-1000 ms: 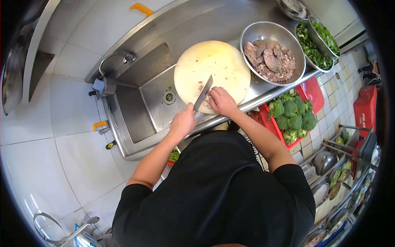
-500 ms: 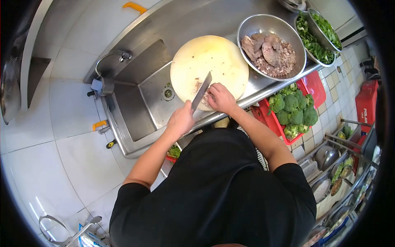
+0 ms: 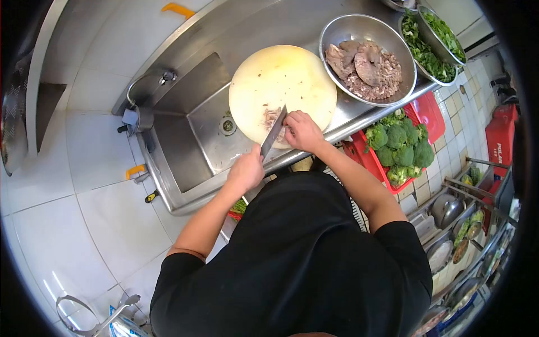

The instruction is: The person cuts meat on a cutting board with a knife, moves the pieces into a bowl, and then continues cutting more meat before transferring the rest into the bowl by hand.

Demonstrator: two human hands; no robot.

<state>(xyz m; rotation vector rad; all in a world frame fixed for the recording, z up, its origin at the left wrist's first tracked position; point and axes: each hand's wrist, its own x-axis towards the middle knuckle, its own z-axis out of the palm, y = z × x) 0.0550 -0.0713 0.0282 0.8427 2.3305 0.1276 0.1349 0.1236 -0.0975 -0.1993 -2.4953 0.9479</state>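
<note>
My left hand (image 3: 246,169) is closed round the handle of a kitchen knife (image 3: 274,131), its blade slanting up and to the right over the near part of a round, pale chopping board (image 3: 282,74). Along the blade's left side lie chopped bits of meat (image 3: 270,117). My right hand (image 3: 304,132) rests on the board just right of the blade, fingers curled over a piece of meat that they mostly hide. Beyond it, a steel bowl (image 3: 331,38) holds diced meat (image 3: 386,81) with larger brown pieces (image 3: 368,72) on top.
The board overlaps a steel sink (image 3: 182,151) with a tap (image 3: 168,76) at the left. Bowls of chopped greens (image 3: 429,60) stand at the far right. Below the counter edge is a red basket (image 3: 377,169) of broccoli (image 3: 400,144). A rack with food containers (image 3: 447,210) stands lower right.
The knife blade has shifted slightly down the board, and more chopped meat shows left of it. My right hand keeps its curled hold. The whole view has shifted slightly.
</note>
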